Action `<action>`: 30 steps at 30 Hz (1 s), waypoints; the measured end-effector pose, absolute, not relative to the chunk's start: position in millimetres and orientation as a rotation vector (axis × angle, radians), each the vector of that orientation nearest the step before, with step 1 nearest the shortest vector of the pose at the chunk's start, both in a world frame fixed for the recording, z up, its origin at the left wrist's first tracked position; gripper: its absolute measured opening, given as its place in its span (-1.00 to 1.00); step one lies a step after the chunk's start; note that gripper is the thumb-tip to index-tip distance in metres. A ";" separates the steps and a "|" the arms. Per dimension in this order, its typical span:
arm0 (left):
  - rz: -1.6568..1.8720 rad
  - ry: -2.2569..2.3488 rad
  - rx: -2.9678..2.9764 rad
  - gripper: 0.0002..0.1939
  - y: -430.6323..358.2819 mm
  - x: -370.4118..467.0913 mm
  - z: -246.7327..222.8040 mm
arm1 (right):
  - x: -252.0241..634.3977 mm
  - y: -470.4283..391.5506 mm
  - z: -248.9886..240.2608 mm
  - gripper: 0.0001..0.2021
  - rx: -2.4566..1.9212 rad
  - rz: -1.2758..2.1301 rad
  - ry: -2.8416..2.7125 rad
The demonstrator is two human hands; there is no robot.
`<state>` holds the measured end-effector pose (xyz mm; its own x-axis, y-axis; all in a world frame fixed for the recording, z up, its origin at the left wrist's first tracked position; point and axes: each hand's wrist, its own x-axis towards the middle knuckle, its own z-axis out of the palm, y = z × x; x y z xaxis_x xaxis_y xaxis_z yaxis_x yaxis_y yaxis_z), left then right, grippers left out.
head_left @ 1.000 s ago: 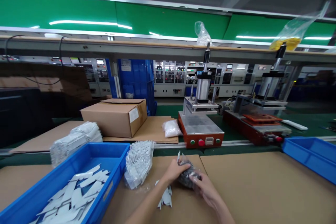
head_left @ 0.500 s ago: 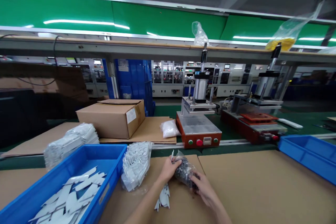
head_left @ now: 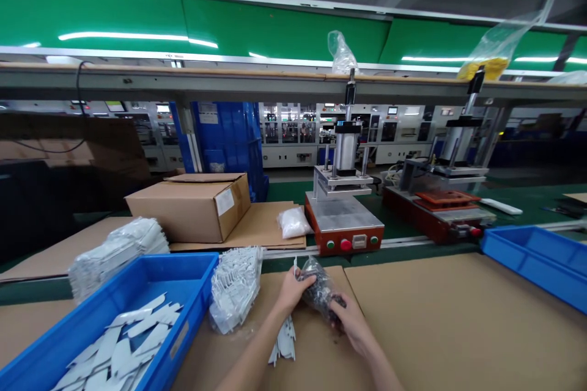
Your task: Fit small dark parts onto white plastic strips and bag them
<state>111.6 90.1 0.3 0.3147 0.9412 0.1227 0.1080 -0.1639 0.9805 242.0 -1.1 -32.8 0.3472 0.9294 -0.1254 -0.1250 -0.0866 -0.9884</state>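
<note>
A white part [head_left: 295, 264] is being pinched upright in the left hand [head_left: 290, 290], with the thumb being laid against the bag [head_left: 315, 286] of dark pieces. Over the cardboard [head_left: 435, 317], the bag's near end is being gripped by the right hand [head_left: 353, 321] (whether loose pieces are being pinched also cannot be told). Spilling is probably being avoided best by gentle, level support.

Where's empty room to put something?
The cardboard patch between the right hand and the right blue tray is bare. It's crowded around the left hand: bag of dark bits, white strips, bag of white parts, left blue tray.
</note>
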 end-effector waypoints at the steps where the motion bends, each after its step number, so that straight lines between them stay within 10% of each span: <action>1: 0.984 0.959 1.550 -0.65 87.0 111.8 1.6 | 241.1 -0.9 -32.8 -0.68 -1.363 1.062 -0.820; 30: 0.865 0.838 1.463 -0.53 88.1 108.0 3.5 | 238.6 -2.5 -29.1 -0.86 -1.455 1.038 -0.913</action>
<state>108.0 88.1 3.5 0.4676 0.8828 0.0450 0.0175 -0.0602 0.9980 238.6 -2.5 -29.1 0.3251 0.9380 -0.1207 0.0004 -0.1278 -0.9918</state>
